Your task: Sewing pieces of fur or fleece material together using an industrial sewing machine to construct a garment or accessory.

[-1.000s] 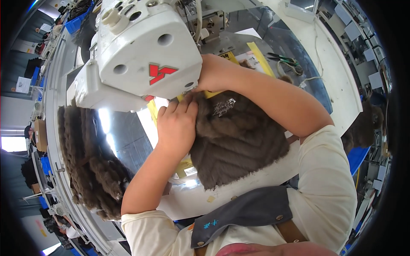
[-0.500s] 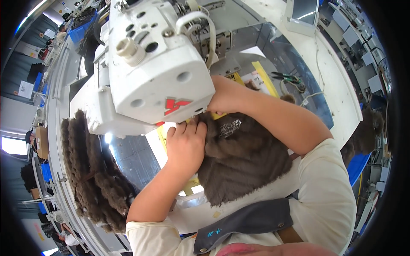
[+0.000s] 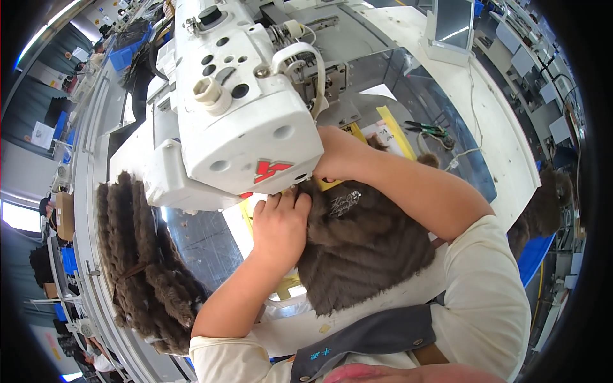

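Observation:
A piece of brown fur (image 3: 367, 249) with white handwriting near its top lies under the white sewing machine head (image 3: 255, 140). My left hand (image 3: 280, 226) is closed at the fur's upper left edge, fingers curled side by side just below the machine head. Their tips are partly hidden in the fur. My right hand (image 3: 338, 153) reaches in at the right side of the machine head, by the fur's top edge. The machine head and the hand itself hide its fingers. Yellow-edged white sheets (image 3: 399, 131) lie beyond my right wrist.
Bundled brown fur strips (image 3: 137, 262) hang over the table's left side. Green-handled snippers (image 3: 431, 129) lie on the clear plate (image 3: 440, 96) at right, with a pale cord nearby. A grey screen (image 3: 452, 29) stands at the back. More fur sits over a blue bin (image 3: 535, 255) at far right.
The whole view has shifted slightly, so the machine head appears a little lower and farther right. Both hands stay at the fur's top edge, with little visible movement.

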